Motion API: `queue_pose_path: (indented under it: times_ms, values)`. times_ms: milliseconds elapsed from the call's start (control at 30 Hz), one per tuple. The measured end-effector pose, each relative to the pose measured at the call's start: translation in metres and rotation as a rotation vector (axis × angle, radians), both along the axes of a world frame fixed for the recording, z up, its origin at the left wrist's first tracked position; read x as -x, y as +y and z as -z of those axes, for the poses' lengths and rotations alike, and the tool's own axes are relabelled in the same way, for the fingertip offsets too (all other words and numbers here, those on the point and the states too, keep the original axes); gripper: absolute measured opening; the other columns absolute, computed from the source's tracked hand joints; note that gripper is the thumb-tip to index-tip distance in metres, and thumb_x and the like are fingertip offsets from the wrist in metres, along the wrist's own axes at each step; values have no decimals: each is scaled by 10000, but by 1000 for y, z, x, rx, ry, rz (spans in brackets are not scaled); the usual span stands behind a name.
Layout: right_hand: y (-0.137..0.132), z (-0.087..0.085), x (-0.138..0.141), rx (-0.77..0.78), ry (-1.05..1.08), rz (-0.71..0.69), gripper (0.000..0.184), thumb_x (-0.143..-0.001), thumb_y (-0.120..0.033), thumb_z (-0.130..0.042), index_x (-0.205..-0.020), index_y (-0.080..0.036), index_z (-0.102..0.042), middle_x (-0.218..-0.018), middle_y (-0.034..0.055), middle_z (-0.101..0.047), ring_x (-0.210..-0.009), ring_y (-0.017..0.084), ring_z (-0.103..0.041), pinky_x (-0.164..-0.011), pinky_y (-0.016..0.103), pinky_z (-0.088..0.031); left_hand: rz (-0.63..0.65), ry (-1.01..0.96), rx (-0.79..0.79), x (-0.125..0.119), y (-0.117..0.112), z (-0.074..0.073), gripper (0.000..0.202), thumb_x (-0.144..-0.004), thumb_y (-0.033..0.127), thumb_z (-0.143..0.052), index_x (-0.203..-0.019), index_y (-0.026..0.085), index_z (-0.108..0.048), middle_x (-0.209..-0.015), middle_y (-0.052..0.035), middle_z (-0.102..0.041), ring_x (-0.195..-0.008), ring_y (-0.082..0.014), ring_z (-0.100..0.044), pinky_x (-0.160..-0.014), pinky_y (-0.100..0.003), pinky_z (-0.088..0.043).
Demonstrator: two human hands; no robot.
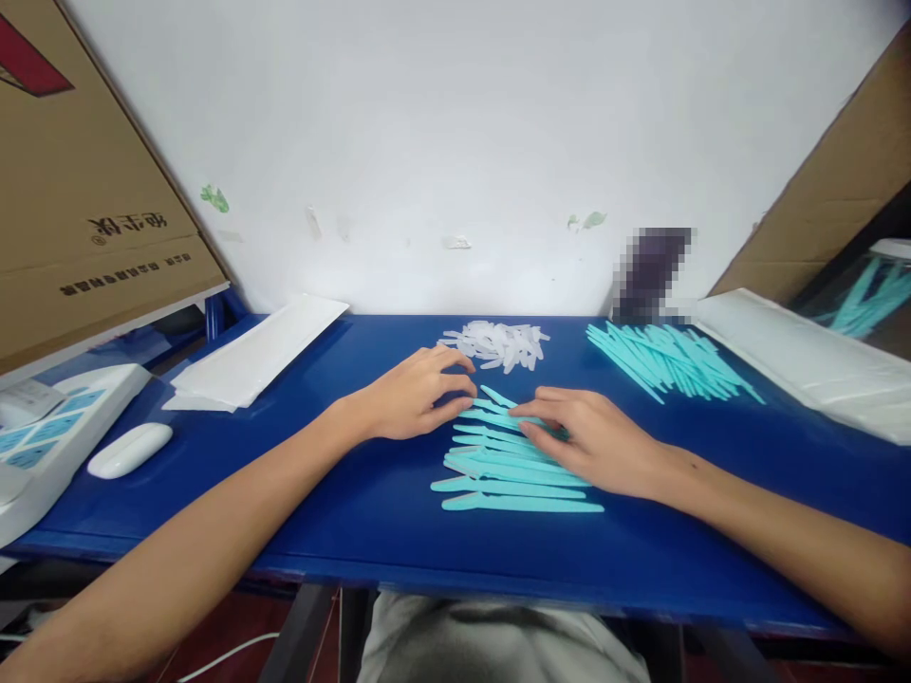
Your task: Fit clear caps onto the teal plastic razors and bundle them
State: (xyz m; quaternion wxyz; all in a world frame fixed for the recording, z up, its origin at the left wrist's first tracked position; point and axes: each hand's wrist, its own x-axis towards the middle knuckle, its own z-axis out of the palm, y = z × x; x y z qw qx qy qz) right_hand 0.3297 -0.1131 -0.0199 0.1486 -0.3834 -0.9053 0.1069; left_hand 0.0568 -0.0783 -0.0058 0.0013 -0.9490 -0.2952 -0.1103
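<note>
Several turquoise eyebrow razors [523, 504] lie side by side in a column on the blue table, blade ends toward the left. My left hand [419, 394] hovers at the blade ends of the upper razors, fingers apart and slightly bent, its thumb near one tip. My right hand [587, 436] rests over the handles of the upper razors, with index finger and thumb stretched out and a gap between them. It hides part of those handles. Just beyond my left fingers is a pile of small whitish translucent blade caps [505, 343].
At the back right lies a heap of more turquoise razors [673, 360]. White plastic packets [260, 356] lie at left, another packet [804, 365] at right. A white earbud-like case [130, 451] and a power strip [64, 427] sit far left. Cardboard [92, 190] stands at left.
</note>
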Motion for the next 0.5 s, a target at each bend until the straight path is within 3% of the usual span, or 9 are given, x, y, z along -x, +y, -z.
queue_pose_path:
  times_ms: [233, 367, 500]
  values:
    - [3, -2, -2, 52, 23, -64, 421, -1039, -393, -376, -994, -197, -745, -800, 43, -580, -683, 148, -519, -627, 291, -358, 101, 30, 28, -9, -10, 1, 371, -953, 218, -442, -1248, 247, -666, -1404, -124, -505, -1276, -315, -484, -1057, -490, -394]
    - [6, -2, -5, 17, -56, -37, 458, -1054, -409, -321, -1086, -218, -736, -813, 44, -556, -703, 158, -522, -647, 297, -367, 112, 27, 29, -12, -12, 3, 374, -976, 242, -419, -1258, 232, -665, -1391, -136, -511, -1259, -312, -497, -1066, -488, -385]
    - [14, 0, -7, -31, -46, 42, 431, -1037, -413, -370, -1261, -232, -690, -890, 60, -601, -779, 180, -579, -686, 304, -393, 114, 32, 50, -13, -13, 3, 384, -979, 261, -425, -1278, 229, -663, -1405, -138, -507, -1271, -318, -494, -1064, -482, -383]
